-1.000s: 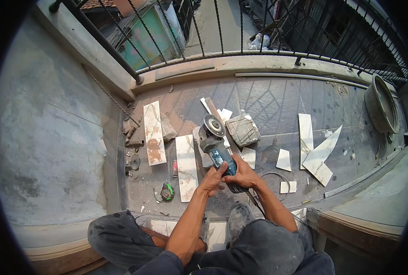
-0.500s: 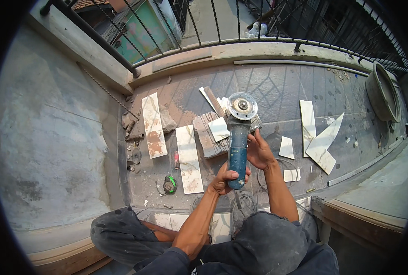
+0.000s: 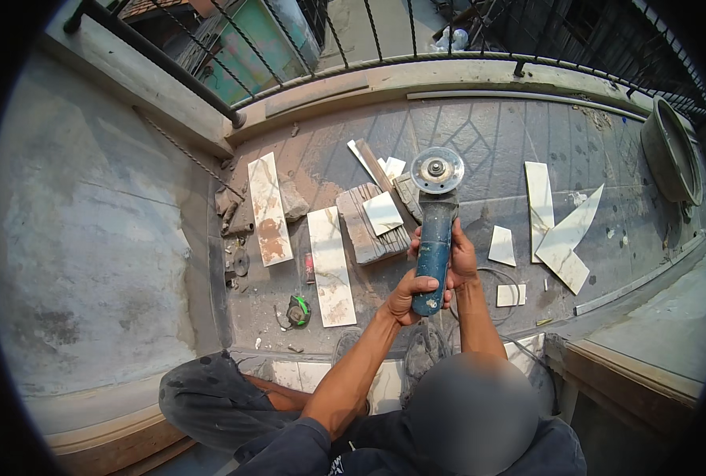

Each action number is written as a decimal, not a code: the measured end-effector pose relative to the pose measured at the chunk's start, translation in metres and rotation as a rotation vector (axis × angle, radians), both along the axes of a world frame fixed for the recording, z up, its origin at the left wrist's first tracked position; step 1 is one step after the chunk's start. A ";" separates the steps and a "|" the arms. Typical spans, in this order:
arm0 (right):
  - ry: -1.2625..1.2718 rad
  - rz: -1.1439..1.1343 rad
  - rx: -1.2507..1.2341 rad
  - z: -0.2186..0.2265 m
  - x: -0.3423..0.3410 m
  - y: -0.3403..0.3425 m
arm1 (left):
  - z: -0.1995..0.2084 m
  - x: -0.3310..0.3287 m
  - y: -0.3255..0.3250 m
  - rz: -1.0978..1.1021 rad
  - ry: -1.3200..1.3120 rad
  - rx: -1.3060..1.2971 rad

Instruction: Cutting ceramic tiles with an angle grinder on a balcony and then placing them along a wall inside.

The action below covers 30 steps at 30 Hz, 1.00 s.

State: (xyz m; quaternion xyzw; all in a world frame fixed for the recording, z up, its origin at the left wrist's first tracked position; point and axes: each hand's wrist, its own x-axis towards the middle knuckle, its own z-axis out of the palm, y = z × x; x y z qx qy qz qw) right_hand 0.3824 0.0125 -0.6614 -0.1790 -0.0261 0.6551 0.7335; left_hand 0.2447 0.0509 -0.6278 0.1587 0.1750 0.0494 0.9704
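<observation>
A blue angle grinder (image 3: 434, 258) is held upright over the floor, its round disc (image 3: 451, 181) at the far end and facing up. My left hand (image 3: 405, 297) is closed round the near end of its body, thumb across the top. Around the body from the right and underneath wraps my right hand (image 3: 463, 255), with fingertips showing at the grinder's left side. Just left of the grinder, a small cut tile piece (image 3: 382, 213) lies on a grooved block (image 3: 357, 230).
Marble-patterned tile strips (image 3: 331, 266) lie left, near a green-and-black tape measure (image 3: 297, 311). More cut tiles (image 3: 538, 208) are at right, with a round basin (image 3: 669, 155) beyond. A cable (image 3: 488, 274) curls beside my right forearm. A metal railing (image 3: 380, 61) borders the far side.
The grinder has shifted slightly right in the picture. My right hand has gone from open beside it to wrapped round its body; my left hand keeps its hold.
</observation>
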 end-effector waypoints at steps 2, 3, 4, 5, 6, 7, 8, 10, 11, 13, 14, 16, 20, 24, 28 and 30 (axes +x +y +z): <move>-0.033 -0.024 0.021 0.002 0.004 0.001 | 0.001 0.003 0.005 -0.020 -0.004 0.028; -0.033 -0.030 0.019 0.000 0.006 0.002 | 0.002 0.005 0.008 -0.040 -0.014 0.062; -0.019 -0.027 0.053 -0.004 0.008 0.002 | 0.006 0.006 0.009 -0.039 -0.011 0.058; -0.004 -0.024 0.088 -0.006 0.009 0.001 | 0.006 0.006 0.008 -0.046 -0.011 0.056; 0.008 -0.059 0.034 -0.003 0.007 0.001 | 0.005 0.007 0.007 -0.039 -0.001 0.036; 0.008 -0.066 0.033 -0.001 0.005 0.002 | 0.004 0.007 0.006 -0.033 0.009 0.017; 0.021 -0.089 -0.013 0.002 0.002 0.003 | 0.001 0.006 0.005 -0.040 0.009 0.017; 0.055 -0.090 -0.085 0.002 -0.003 0.004 | -0.004 0.001 0.005 -0.039 0.005 -0.024; 0.060 -0.094 -0.081 0.000 -0.005 0.004 | -0.007 -0.001 0.005 -0.043 0.010 -0.020; 0.018 -0.056 -0.114 -0.002 -0.006 0.004 | -0.007 -0.002 0.003 -0.028 0.026 -0.026; 0.022 -0.058 -0.110 -0.003 -0.006 0.006 | -0.008 -0.002 0.004 -0.030 0.030 -0.022; -0.072 -0.050 -0.204 -0.002 -0.006 0.010 | -0.007 -0.003 0.004 -0.038 0.060 0.046; -0.153 0.020 -0.221 0.003 -0.002 0.017 | -0.004 -0.006 0.001 0.002 0.051 0.009; -0.105 0.106 -0.255 0.003 -0.007 0.025 | -0.004 -0.007 0.001 0.076 0.101 0.063; -0.460 0.199 -0.317 0.007 -0.021 0.026 | -0.004 -0.012 0.002 0.264 0.257 0.250; -0.903 0.228 -0.301 0.018 -0.026 0.030 | -0.012 -0.013 0.008 0.307 0.341 0.392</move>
